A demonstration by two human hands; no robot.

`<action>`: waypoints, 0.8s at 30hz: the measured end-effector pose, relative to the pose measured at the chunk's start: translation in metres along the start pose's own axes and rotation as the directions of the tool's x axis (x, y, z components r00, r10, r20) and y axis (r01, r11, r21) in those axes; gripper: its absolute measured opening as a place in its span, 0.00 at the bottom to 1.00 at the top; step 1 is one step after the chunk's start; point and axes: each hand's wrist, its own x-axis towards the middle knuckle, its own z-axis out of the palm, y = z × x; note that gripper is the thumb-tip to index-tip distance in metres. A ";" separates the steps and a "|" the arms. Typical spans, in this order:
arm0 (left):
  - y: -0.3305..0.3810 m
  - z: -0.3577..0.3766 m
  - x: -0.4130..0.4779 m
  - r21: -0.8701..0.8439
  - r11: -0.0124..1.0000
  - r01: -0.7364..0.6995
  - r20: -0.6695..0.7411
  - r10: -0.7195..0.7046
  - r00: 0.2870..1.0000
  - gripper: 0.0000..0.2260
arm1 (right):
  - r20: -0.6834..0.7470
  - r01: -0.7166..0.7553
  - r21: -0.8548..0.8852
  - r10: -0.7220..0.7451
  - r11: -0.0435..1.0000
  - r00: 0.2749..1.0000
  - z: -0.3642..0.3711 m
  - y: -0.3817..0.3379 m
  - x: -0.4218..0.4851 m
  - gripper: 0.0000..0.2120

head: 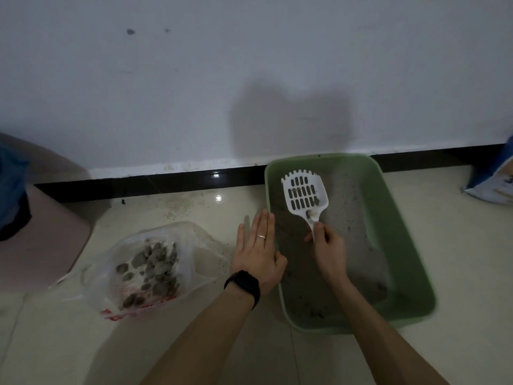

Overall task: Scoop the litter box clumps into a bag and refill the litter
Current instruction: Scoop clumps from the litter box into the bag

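A green litter box (399, 237) sits on the floor against the wall, with a thin layer of grey litter (352, 218) and a few dark clumps inside. My right hand (329, 245) grips the handle of a white slotted scoop (304, 193), whose head hangs over the litter with a small clump on it. My left hand (259, 250) lies flat with straight fingers along the box's left rim, a ring and a black watch on it. To the left lies a clear plastic bag (150, 268) holding several grey clumps.
A blue and white litter sack (497, 182) leans at the far right by the wall. A pink stool (41, 232) with a blue cloth stands at the left. Loose litter grains are scattered on the tiles near the black skirting.
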 end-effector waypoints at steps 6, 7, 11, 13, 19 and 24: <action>-0.024 -0.009 0.001 0.025 0.991 -0.129 0.042 0.128 0.991 0.31 | -0.032 0.054 -0.121 -0.058 0.991 0.998 -0.038 -0.003 -0.027 0.20; -0.033 -0.014 0.001 0.032 0.986 -0.165 0.053 0.164 0.985 0.30 | -0.035 0.057 -0.117 -0.062 0.992 0.997 -0.042 -0.005 -0.032 0.21; -0.091 -0.048 0.007 0.155 0.974 -0.166 0.102 0.152 0.983 0.29 | -0.009 0.075 -0.071 -0.076 0.995 0.997 -0.053 -0.024 -0.049 0.21; -0.129 -0.070 0.005 0.205 0.976 -0.077 0.130 0.051 0.990 0.29 | 0.022 0.097 -0.072 -0.096 0.993 0.995 -0.050 -0.037 -0.058 0.21; -0.243 -0.104 -0.039 0.339 0.940 0.041 0.204 -0.116 0.972 0.30 | 0.189 0.183 -0.049 -0.171 0.982 0.967 -0.009 -0.078 -0.089 0.19; -0.294 -0.080 -0.093 0.196 0.970 0.146 0.265 -0.196 0.944 0.37 | 0.354 0.247 -0.148 -0.182 0.958 0.918 0.051 -0.088 -0.110 0.14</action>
